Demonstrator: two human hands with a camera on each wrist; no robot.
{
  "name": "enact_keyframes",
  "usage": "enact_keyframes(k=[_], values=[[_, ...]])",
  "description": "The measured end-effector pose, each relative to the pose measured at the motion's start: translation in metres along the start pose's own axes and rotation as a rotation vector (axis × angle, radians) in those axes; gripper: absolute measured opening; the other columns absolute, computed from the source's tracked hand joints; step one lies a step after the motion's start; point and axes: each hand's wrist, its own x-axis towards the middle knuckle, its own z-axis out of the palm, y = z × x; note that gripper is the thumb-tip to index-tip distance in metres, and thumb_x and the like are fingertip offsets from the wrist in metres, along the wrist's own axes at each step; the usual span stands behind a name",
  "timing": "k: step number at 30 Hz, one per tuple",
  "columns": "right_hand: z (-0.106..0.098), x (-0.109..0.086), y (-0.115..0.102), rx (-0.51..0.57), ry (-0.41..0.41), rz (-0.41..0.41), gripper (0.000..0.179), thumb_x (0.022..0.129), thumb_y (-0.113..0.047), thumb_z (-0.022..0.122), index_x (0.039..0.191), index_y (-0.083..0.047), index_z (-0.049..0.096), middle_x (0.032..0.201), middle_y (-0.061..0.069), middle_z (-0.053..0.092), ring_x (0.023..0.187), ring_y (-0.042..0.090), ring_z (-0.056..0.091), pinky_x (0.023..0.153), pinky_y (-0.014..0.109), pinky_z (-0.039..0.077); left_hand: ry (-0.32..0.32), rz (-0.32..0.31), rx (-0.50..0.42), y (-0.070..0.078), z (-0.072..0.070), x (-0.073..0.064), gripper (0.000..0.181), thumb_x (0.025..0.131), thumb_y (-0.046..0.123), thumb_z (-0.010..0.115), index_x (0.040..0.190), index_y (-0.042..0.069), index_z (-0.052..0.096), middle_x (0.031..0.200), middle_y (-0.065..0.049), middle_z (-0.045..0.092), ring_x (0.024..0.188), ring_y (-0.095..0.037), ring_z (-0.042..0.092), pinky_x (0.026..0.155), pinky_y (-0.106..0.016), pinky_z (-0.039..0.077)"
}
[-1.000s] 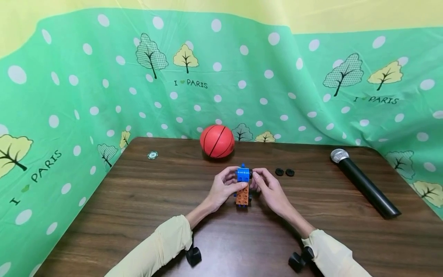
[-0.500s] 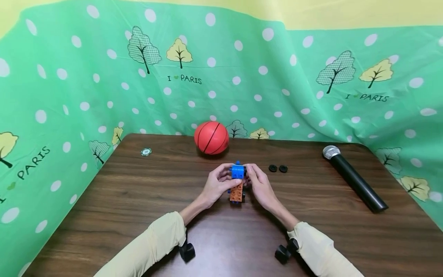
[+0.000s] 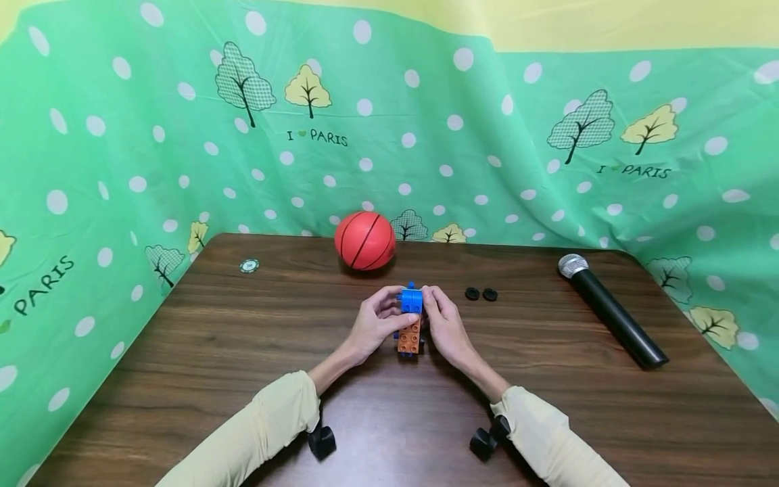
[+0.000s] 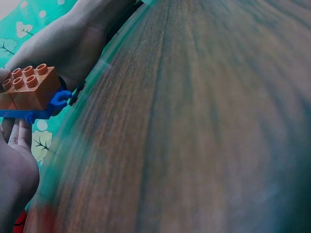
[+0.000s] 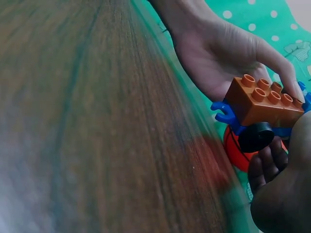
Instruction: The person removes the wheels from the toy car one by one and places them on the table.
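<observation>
My left hand (image 3: 370,327) grips a toy car (image 3: 409,341) of building blocks over the table, thumb on top. The car has an orange studded brick (image 5: 262,104), a blue base with a hook-like end (image 5: 225,112), and a blue block (image 3: 411,301) at its far end. On its right side, a black wheel (image 5: 256,137) shows near the hooked end. My right hand (image 3: 449,331) pinches at the right side of the blue block, where its fingers hide the second wheel seen earlier. In the right wrist view, its fingers (image 5: 269,162) curl beneath the base.
Two loose black wheels (image 3: 481,294) lie to the right of the hands. A red ball (image 3: 365,241) stands at the back, a poker chip (image 3: 249,266) lies at the back left. A black microphone (image 3: 611,311) lies on the right. A green curtain (image 3: 365,155) hangs behind the table.
The head view has shifted, so everything slides slightly left. The right fingers have closed in against the blue block's right side, covering the black wheel visible there before. The left hand keeps its hold.
</observation>
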Motion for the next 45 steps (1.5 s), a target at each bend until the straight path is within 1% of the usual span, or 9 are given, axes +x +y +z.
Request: enact_keyframes(k=[7,11,14,19,23,30,39,42,45], values=[[0.0012,0.0001,-0.0012,-0.012,0.028,-0.018,0.034,0.115,-0.022,0.038,0.113,0.002,0.062,0.097,0.012,0.062,0.091,0.018,0.057,0.080,0.029,0.048,0.003,0.003,0.025,0.0004,-0.0015,0.0010,0.050,0.087,0.001,0.078,0.132,-0.007,0.059,0.103,-0.007,0.070,0.091,-0.015,0.062,0.085,-0.023,0.052],[0.0022,-0.0010,0.0009,-0.006,0.046,-0.024,0.034,0.115,-0.020,0.038,0.117,0.003,0.062,0.102,0.014,0.063,0.094,0.017,0.058,0.083,0.029,0.049,-0.001,0.005,0.033,0.0004,-0.0015,0.0014,0.050,0.087,0.003,0.079,0.133,-0.006,0.059,0.105,-0.009,0.070,0.092,-0.015,0.063,0.085,-0.024,0.052],[0.0031,-0.0027,0.0013,-0.010,0.057,-0.030,0.033,0.114,-0.020,0.039,0.116,0.003,0.062,0.102,0.014,0.064,0.094,0.018,0.058,0.083,0.029,0.049,-0.011,-0.010,0.032,0.0014,-0.0011,0.0009,0.051,0.088,0.003,0.079,0.134,-0.006,0.058,0.108,-0.012,0.070,0.092,-0.015,0.064,0.085,-0.024,0.054],[0.0055,-0.0034,0.0016,-0.050,0.050,-0.045,0.032,0.114,-0.021,0.041,0.118,0.001,0.063,0.105,0.015,0.065,0.096,0.020,0.059,0.085,0.031,0.049,0.001,-0.037,0.015,0.0005,-0.0032,-0.0014,0.051,0.089,0.002,0.077,0.135,-0.006,0.057,0.110,-0.014,0.070,0.092,-0.017,0.066,0.083,-0.025,0.055],[0.0056,-0.0025,0.0023,-0.065,0.053,-0.055,0.032,0.114,-0.022,0.041,0.120,0.001,0.064,0.108,0.015,0.066,0.098,0.022,0.059,0.087,0.032,0.049,-0.001,-0.031,0.014,0.0006,-0.0046,-0.0004,0.051,0.088,0.001,0.076,0.135,-0.007,0.057,0.111,-0.015,0.070,0.093,-0.017,0.066,0.083,-0.026,0.055],[0.0042,-0.0022,0.0016,-0.064,0.071,-0.080,0.029,0.113,-0.021,0.044,0.114,-0.001,0.065,0.099,0.012,0.065,0.089,0.020,0.059,0.078,0.033,0.050,-0.022,-0.013,0.004,0.0019,-0.0043,0.0019,0.048,0.089,0.001,0.076,0.133,-0.008,0.058,0.108,-0.012,0.070,0.090,-0.016,0.066,0.081,-0.025,0.055],[0.0043,-0.0025,0.0010,-0.067,0.082,-0.130,0.026,0.112,-0.015,0.046,0.118,0.002,0.065,0.103,0.014,0.066,0.089,0.018,0.058,0.077,0.026,0.049,-0.040,-0.006,-0.003,0.0017,-0.0061,0.0027,0.049,0.090,0.007,0.078,0.133,-0.005,0.058,0.106,-0.010,0.071,0.088,-0.016,0.066,0.080,-0.025,0.055],[0.0035,-0.0042,0.0027,-0.083,0.080,-0.139,0.025,0.111,-0.014,0.048,0.119,0.001,0.066,0.101,0.013,0.067,0.086,0.018,0.058,0.075,0.025,0.049,-0.046,-0.018,-0.007,-0.0008,-0.0063,0.0009,0.050,0.090,0.009,0.079,0.133,-0.005,0.059,0.105,-0.009,0.071,0.086,-0.015,0.066,0.078,-0.025,0.055],[0.0017,-0.0024,0.0024,-0.106,0.086,-0.161,0.022,0.111,-0.014,0.050,0.116,0.000,0.067,0.097,0.011,0.067,0.083,0.017,0.058,0.072,0.024,0.047,-0.047,-0.019,0.000,0.0014,-0.0067,0.0023,0.049,0.090,0.007,0.078,0.132,-0.007,0.059,0.103,-0.008,0.071,0.084,-0.014,0.066,0.077,-0.024,0.054]])
